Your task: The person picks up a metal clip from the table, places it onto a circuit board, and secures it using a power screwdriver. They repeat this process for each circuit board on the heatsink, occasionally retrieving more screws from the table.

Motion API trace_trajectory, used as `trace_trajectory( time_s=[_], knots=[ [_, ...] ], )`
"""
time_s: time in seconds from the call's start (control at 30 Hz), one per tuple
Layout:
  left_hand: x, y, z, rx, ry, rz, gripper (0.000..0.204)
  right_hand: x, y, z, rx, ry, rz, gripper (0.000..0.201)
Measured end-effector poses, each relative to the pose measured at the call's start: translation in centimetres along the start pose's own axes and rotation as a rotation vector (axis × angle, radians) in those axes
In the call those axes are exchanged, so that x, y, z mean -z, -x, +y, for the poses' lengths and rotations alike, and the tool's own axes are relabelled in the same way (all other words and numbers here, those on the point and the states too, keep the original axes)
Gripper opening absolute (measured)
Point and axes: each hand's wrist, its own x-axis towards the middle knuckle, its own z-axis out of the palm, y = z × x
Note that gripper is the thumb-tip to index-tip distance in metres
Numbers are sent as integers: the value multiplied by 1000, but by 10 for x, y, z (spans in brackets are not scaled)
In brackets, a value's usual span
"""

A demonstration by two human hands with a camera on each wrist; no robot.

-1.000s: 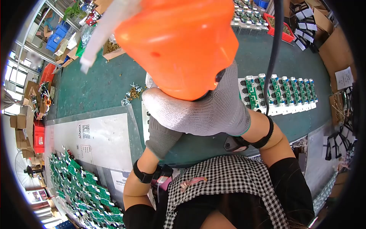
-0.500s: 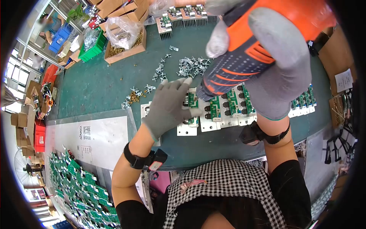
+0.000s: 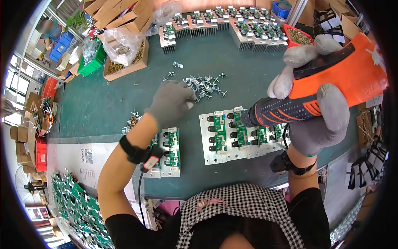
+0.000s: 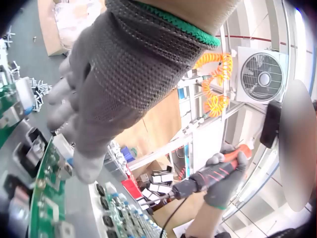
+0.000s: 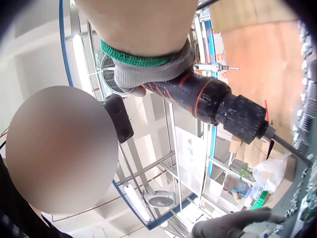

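Observation:
In the head view my gloved right hand [image 3: 313, 112] grips an orange and black power drill [image 3: 286, 110], its chuck pointing left over a row of green circuit boards on metal plates [image 3: 217, 137]. The right wrist view shows a long thin bit [image 5: 292, 148] in the chuck. My gloved left hand [image 3: 172, 101] is at the left edge of a pile of small silvery metal clips [image 3: 205, 87], fingers loosely bent downward. In the left wrist view its fingertips [image 4: 88, 168] hang above the boards and clips. Two more plates with boards [image 3: 170, 151] lie just below this hand.
Finned heat sinks with boards [image 3: 242, 37] line the back. Left of them stand a cardboard box of brass-coloured parts [image 3: 141, 62] and a green bin [image 3: 93, 60]. A red bin [image 3: 298, 36] sits back right. Many loose green boards [image 3: 78, 203] lie lower left.
My left hand left the boards and moved up to the clips. The drill, earlier close to the camera, came down and then swung right. A gap now separates the left plates from the row.

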Motion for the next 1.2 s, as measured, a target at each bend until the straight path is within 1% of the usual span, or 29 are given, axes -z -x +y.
trace_trajectory(
  time_s=[0.03, 0.07, 0.13, 0.23, 0.33, 0.43, 0.47, 0.57, 0.67, 0.77, 0.87, 0.97, 1.07, 1.2],
  knots=[
    [-11, -19, 2, -20, -100, -25, 12, 2, 0, -1, -20, -15, -2, 60],
    [-18, -29, 5, -32, -197, -57, 11, 4, 0, 2, 0, -24, -31, 60],
    [-27, -38, 7, -47, -345, -105, 10, -5, -1, -1, -11, -80, 1, 60],
    [-13, -32, 16, 62, -196, -91, 12, -15, -7, -2, -14, -171, 38, 59],
    [10, -9, 30, 336, 573, -136, 17, -18, -7, 0, -2, -236, 55, 58],
    [25, 13, 46, 407, 849, -200, 23, -21, -7, 3, 4, -280, 63, 57],
    [40, 18, 57, 477, 859, -255, 23, -22, -7, 4, 3, -290, 66, 57],
    [32, 33, 57, 422, 1025, -178, 22, -28, -6, 6, -9, -308, 65, 56],
    [32, 41, 59, 403, 1060, -146, 23, -33, -3, 9, -22, -323, 61, 55],
    [37, 47, 61, 398, 1032, -143, 24, -33, -3, 9, -31, -333, 75, 54],
    [40, 50, 61, 416, 1059, -172, 25, -35, -1, 10, -37, -332, 81, 53],
    [40, 53, 61, 494, 1113, -172, 23, -36, 0, 9, -52, -337, 84, 52],
    [28, 56, 58, 413, 1119, -121, 22, -37, 2, 11, -77, -346, 90, 51],
    [19, 53, 62, 470, 1007, -64, 24, -39, 7, 14, -164, -371, 111, 50]
  ],
)
